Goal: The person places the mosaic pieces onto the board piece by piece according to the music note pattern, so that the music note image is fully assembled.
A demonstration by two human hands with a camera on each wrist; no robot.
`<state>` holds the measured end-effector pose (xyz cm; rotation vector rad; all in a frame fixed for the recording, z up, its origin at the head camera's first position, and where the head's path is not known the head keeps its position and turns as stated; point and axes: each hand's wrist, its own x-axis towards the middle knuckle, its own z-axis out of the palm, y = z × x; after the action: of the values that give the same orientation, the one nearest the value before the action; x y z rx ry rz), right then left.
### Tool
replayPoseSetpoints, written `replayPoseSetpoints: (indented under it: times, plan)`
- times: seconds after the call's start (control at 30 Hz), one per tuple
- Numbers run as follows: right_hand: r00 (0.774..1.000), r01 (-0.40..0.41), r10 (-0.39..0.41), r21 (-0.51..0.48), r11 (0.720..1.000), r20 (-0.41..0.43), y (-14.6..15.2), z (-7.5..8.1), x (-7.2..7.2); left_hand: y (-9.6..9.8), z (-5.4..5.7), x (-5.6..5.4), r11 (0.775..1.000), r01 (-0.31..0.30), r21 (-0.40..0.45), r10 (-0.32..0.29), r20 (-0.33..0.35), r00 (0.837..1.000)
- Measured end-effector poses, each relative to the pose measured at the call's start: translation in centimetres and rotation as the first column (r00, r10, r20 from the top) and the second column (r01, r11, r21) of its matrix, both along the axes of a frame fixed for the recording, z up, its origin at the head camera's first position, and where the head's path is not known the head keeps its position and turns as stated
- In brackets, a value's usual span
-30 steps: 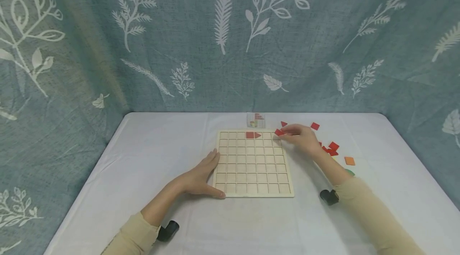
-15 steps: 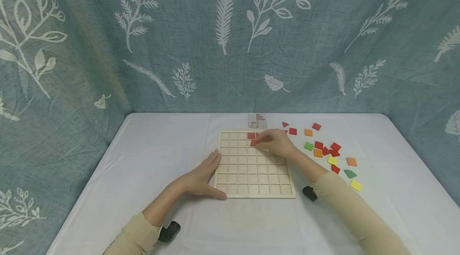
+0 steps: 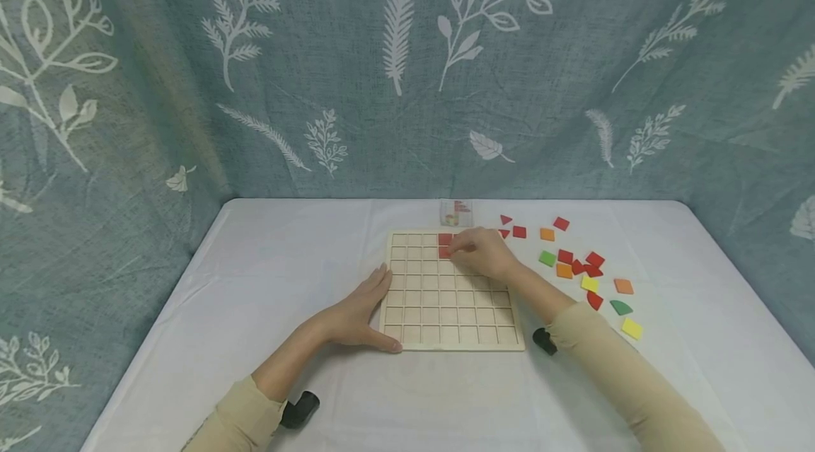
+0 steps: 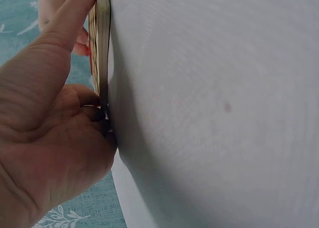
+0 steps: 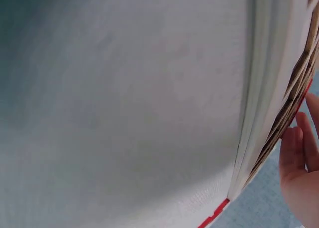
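Observation:
A pale wooden grid board (image 3: 429, 314) lies on the white table. My left hand (image 3: 355, 316) rests along its left side, fingers straight and spread, with the thumb at the lower left corner. In the left wrist view that hand (image 4: 55, 138) lies against the board's edge. Over the upper part of the grid, my right hand (image 3: 484, 252) holds a red square tile (image 3: 443, 252) by its fingertips, in the second row. Directly above it, another red square (image 3: 444, 239) sits in the top row. The right hand hides the cells beside these.
Right of the board lie loose tiles, among them a green square (image 3: 547, 259), an orange square (image 3: 624, 286), a yellow square (image 3: 632, 328) and several red pieces. A small clear patterned card (image 3: 456, 213) lies behind the board. A patterned curtain (image 3: 407, 141) stands behind the table.
My right hand has moved left from the board's upper right corner with the red square tile, which now lies in line under the top red square. My left hand has stayed in place.

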<state>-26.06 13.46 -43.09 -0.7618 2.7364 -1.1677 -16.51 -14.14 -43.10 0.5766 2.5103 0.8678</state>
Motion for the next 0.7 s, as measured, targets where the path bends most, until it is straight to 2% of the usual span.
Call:
replayPoseSetpoints:
  times: [0.07,0.17,0.3,0.4,0.5,0.7]
  plan:
    - [0.999,0.024,-0.024,-0.009,1.0,0.028,0.3,0.2,-0.1,0.0,0.1,0.0,1.0,-0.001,-0.002,0.0,-0.002,1.0]
    - [0.988,0.131,-0.129,-0.019,0.991,0.084,1.2,0.4,-0.3,-0.1,0.2,0.1,1.0,0.006,-0.004,-0.006,-0.005,1.0]
    - [0.941,0.313,-0.304,-0.035,0.949,0.151,3.4,0.8,-0.7,-0.1,0.1,0.1,1.0,0.012,-0.004,-0.012,-0.005,1.0]
    - [0.905,0.395,-0.383,-0.035,0.918,0.185,5.1,1.0,-1.1,-0.1,0.1,0.0,1.0,0.009,-0.007,-0.009,-0.007,1.0]
    - [0.894,0.417,-0.406,-0.019,0.909,0.189,6.2,1.0,-1.3,-0.1,0.1,0.0,1.0,0.004,-0.012,-0.005,-0.006,1.0]
    - [0.915,0.375,-0.381,0.066,0.925,0.132,7.4,0.2,-1.8,0.0,0.2,0.0,1.0,0.01,-0.007,-0.01,0.0,1.0]
